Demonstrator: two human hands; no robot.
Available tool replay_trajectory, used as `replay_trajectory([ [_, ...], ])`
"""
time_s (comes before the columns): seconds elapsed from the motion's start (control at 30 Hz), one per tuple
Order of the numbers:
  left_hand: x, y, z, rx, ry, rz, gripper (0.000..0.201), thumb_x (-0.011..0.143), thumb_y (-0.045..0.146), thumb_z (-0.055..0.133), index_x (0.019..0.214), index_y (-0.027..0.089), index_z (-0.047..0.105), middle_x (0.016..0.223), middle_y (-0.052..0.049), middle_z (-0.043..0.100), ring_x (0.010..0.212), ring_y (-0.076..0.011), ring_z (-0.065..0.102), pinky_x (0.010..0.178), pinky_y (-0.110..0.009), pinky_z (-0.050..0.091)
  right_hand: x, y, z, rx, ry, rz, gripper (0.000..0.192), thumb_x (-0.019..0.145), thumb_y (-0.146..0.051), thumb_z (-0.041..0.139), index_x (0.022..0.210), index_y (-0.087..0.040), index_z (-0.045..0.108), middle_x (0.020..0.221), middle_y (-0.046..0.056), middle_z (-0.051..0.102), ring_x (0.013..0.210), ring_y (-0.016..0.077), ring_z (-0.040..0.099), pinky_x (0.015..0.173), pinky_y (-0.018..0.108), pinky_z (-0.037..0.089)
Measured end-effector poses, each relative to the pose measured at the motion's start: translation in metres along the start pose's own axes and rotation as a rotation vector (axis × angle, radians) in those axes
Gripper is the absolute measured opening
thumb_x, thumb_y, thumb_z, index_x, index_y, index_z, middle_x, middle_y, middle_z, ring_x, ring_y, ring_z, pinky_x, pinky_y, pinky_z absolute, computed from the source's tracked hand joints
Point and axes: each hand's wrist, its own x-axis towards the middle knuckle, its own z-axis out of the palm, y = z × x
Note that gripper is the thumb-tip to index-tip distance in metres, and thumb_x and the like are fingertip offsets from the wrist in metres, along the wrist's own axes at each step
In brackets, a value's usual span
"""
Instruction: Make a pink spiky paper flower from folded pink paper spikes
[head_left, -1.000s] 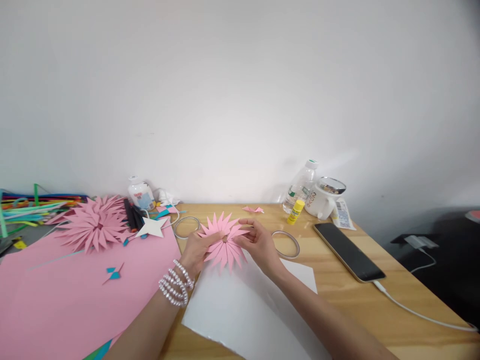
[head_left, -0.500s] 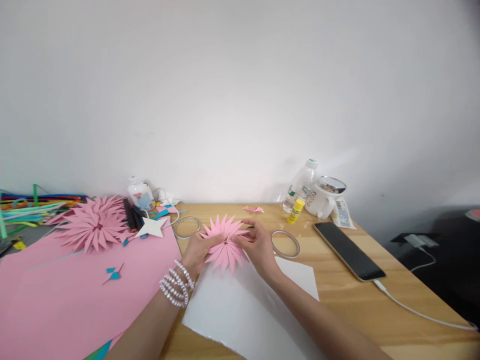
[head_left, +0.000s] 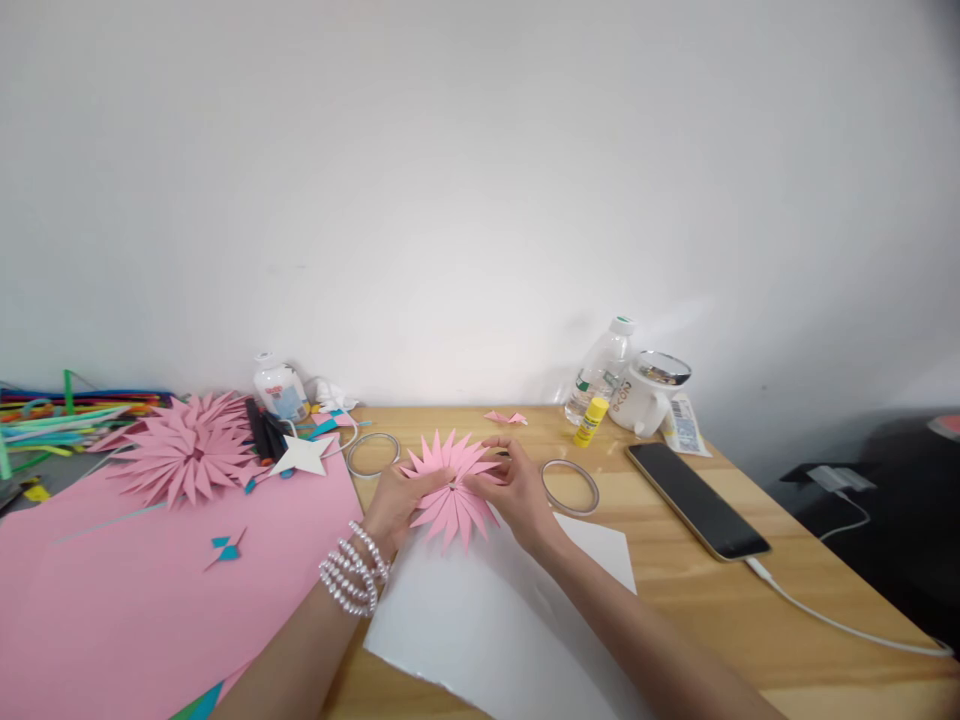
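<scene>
Between my two hands is a pink folded-paper flower with many pointed petals, held above the far edge of a white sheet. My left hand, with pearl bracelets on the wrist, grips its left side, thumb across the petals toward the centre. On the right side my right hand pinches the petals, thumb in front and fingers behind. The fingers under the flower are partly hidden. One silver ring lies just left of the flower, another silver ring just right of my right hand.
Pink paper covers the left, with more pink paper flowers, a white paper star and colourful pipe cleaners. At the right are a glue stick, a water bottle, a white mug and a charging phone.
Both hands keep nearly the same hold on the pink flower. The flower has turned very slightly between them; nothing has been let go.
</scene>
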Motion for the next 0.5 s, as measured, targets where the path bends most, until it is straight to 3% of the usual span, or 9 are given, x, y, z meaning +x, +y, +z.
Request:
replay_trajectory([
  [0.37, 0.001, -0.001, 0.001, -0.036, -0.06, -0.065, 0.022, 0.053, 0.021, 0.078, 0.071, 0.012, 0.068, 0.069, -0.007, 0.071, 0.062, -0.0196, 0.065, 0.057, -0.028, 0.051, 0.004, 0.014, 0.008, -0.139, 0.23, -0.083, 0.029, 0.071, -0.035, 0.06, 0.094, -0.019, 0.051, 0.076, 0.002, 0.055, 0.071, 0.0152, 0.056, 0.061, 0.027, 0.046],
  [0.5, 0.001, 0.0, 0.001, -0.059, -0.001, -0.023, 0.025, 0.052, 0.023, 0.078, 0.071, 0.011, 0.068, 0.07, -0.008, 0.071, 0.064, -0.0212, 0.066, 0.057, -0.029, 0.051, 0.0, 0.008, 0.006, -0.117, 0.094, -0.049, 0.043, 0.07, -0.033, 0.062, 0.108, -0.021, 0.049, 0.079, 0.001, 0.057, 0.069, 0.0154, 0.058, 0.063, 0.028, 0.047],
])
